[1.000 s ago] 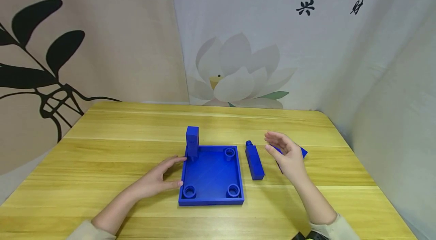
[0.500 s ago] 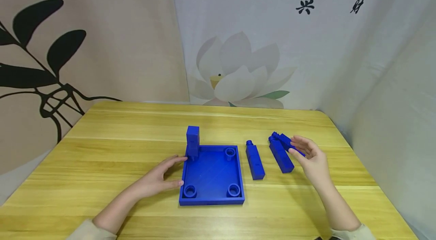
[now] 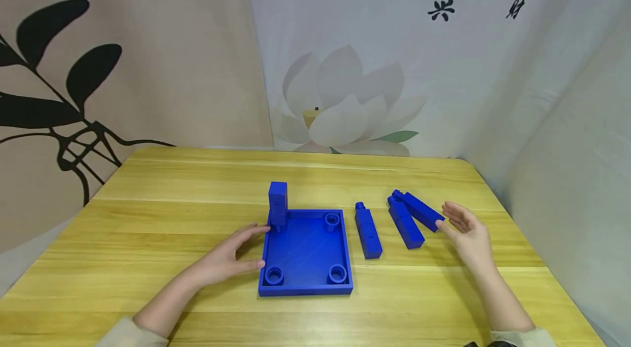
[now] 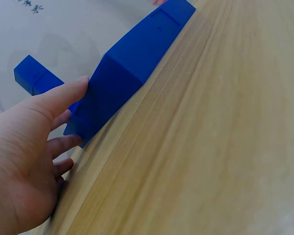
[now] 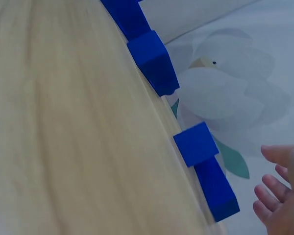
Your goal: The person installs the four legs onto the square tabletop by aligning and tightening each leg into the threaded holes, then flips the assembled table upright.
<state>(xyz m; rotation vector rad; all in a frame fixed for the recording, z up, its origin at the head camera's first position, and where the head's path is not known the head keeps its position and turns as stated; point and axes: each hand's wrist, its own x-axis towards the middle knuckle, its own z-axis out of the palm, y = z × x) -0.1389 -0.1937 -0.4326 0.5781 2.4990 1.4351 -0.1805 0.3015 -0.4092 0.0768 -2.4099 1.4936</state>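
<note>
A square blue tray (image 3: 308, 251) with a raised rim and round sockets (image 3: 337, 275) at its corners lies on the table. In its far left corner stands a blue square post (image 3: 278, 204). My left hand (image 3: 229, 259) touches the tray's left side with spread fingers, also seen in the left wrist view, where the thumb rests against the tray wall (image 4: 112, 85). My right hand (image 3: 468, 235) is at the near end of a loose blue post (image 3: 421, 211), fingers loosely bent and holding nothing; in the right wrist view the hand (image 5: 284, 191) appears apart from the posts.
Another blue post (image 3: 405, 225) lies beside the one nearest my right hand, their knobbed ends together. A further blue post (image 3: 368, 233) lies between them and the tray. The wooden table (image 3: 197, 188) ends at a printed curtain (image 3: 345, 35) behind.
My right hand has moved right and toward me, away from above the two right posts, which now show fully. The left hand and the tray have stayed put.
</note>
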